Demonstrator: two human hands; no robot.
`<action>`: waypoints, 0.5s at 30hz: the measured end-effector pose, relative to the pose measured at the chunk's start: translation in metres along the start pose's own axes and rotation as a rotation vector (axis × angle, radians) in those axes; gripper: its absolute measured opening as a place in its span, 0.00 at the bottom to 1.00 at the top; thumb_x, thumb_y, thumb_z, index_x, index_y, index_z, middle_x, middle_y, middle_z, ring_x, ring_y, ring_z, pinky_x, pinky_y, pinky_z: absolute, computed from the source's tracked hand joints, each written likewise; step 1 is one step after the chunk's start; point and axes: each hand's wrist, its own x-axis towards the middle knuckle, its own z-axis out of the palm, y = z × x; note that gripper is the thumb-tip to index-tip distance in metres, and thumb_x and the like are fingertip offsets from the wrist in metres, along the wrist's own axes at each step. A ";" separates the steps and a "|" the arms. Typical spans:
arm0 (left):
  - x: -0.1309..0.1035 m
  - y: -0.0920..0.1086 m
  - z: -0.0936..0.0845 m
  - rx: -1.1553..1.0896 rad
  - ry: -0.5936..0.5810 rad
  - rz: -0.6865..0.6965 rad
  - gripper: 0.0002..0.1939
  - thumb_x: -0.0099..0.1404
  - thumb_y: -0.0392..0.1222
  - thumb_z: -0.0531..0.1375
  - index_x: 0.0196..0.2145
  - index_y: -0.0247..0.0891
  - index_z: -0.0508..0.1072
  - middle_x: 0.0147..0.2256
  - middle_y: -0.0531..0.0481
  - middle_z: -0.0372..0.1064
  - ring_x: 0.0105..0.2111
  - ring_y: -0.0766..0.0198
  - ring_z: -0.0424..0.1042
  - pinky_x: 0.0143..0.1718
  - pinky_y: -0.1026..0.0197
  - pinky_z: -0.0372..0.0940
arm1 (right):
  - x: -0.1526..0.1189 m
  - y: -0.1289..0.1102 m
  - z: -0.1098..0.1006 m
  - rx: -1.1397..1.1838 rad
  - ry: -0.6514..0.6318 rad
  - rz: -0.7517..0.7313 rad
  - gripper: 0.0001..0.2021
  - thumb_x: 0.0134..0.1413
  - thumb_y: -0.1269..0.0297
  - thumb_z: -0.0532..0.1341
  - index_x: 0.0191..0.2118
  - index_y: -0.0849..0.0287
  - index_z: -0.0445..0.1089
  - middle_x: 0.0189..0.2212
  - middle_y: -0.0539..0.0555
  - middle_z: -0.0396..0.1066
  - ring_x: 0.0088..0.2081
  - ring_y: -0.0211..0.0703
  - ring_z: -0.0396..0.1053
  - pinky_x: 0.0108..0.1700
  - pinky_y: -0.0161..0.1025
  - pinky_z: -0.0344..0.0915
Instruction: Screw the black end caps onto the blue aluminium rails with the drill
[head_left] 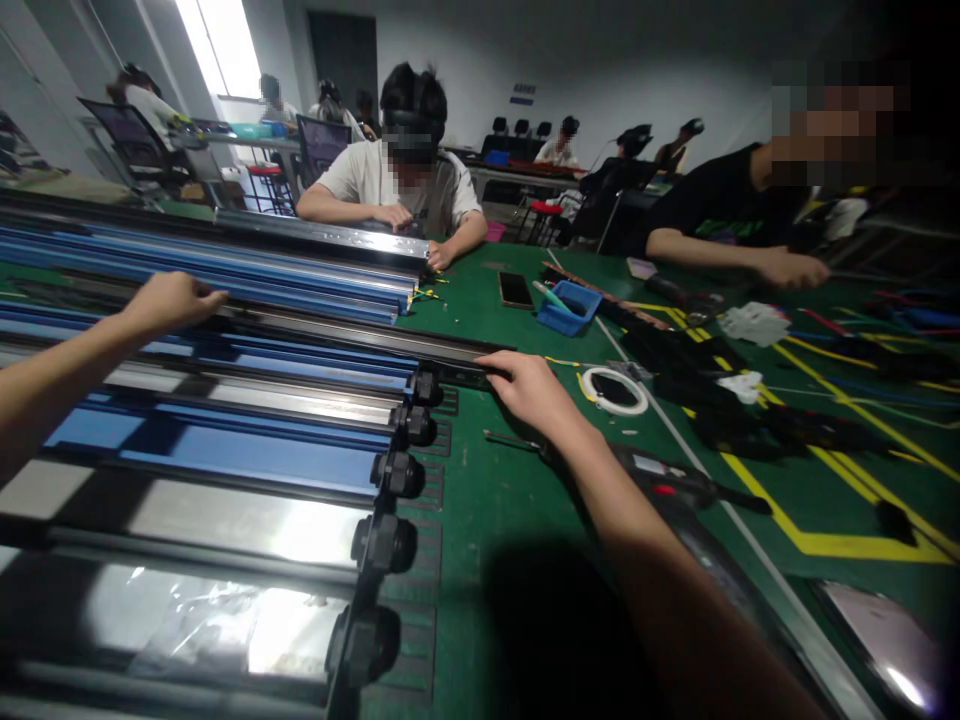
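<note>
A long dark rail lies slantwise across the left and middle of the green table, between two rows of blue and silver profiles; the left hand grasps it well back along its length, fingers curled over the edge, though their undersides are hidden; the right hand grips it at its right end, fingertips on the rim.

That end reaches past the near row, whose black end fittings form a stepped edge down the table; the nearest fitting to the rail sits just beside its lower side, so room there is tight; on the far side, the blue profiles stop short of the rail's end, and green surface shows from there to a phone and a blue bin.

Right of the right hand, a white ring lies near; below the hand, a power tool points its thin bit left towards the fittings, and the right forearm passes over part of it; between fittings and tool runs a wide strip of green, partly in shadow; farther right, yellow lines mark the tabletop beside dark, tangled pieces; across the table, a co-worker's hand rests by the end of a silver strip.
</note>
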 end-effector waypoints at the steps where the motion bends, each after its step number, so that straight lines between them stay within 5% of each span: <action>1: -0.003 0.006 0.003 0.055 -0.076 0.004 0.46 0.66 0.72 0.45 0.50 0.25 0.79 0.19 0.57 0.69 0.30 0.61 0.72 0.34 0.63 0.59 | 0.002 0.001 0.001 0.015 -0.005 0.001 0.19 0.58 0.77 0.59 0.52 0.58 0.78 0.51 0.58 0.79 0.53 0.53 0.76 0.61 0.52 0.68; 5: -0.011 0.009 0.007 0.105 -0.179 0.018 0.46 0.68 0.73 0.42 0.57 0.31 0.76 0.23 0.57 0.73 0.30 0.63 0.73 0.32 0.65 0.57 | 0.021 -0.002 0.007 0.058 -0.062 -0.024 0.19 0.57 0.77 0.60 0.52 0.55 0.79 0.51 0.56 0.79 0.54 0.51 0.76 0.61 0.51 0.68; 11: -0.015 -0.060 0.008 0.095 -0.148 -0.125 0.45 0.67 0.73 0.45 0.58 0.31 0.75 0.24 0.58 0.74 0.30 0.65 0.71 0.35 0.66 0.58 | 0.077 -0.032 0.032 0.182 -0.223 -0.089 0.17 0.59 0.77 0.61 0.51 0.59 0.79 0.49 0.55 0.80 0.51 0.47 0.78 0.58 0.44 0.71; 15: -0.016 -0.094 0.021 0.095 -0.096 -0.325 0.45 0.67 0.71 0.46 0.54 0.25 0.77 0.32 0.46 0.79 0.37 0.56 0.73 0.41 0.61 0.62 | 0.102 -0.053 0.050 0.256 -0.282 -0.109 0.16 0.60 0.77 0.59 0.48 0.58 0.81 0.46 0.52 0.81 0.48 0.44 0.79 0.55 0.41 0.72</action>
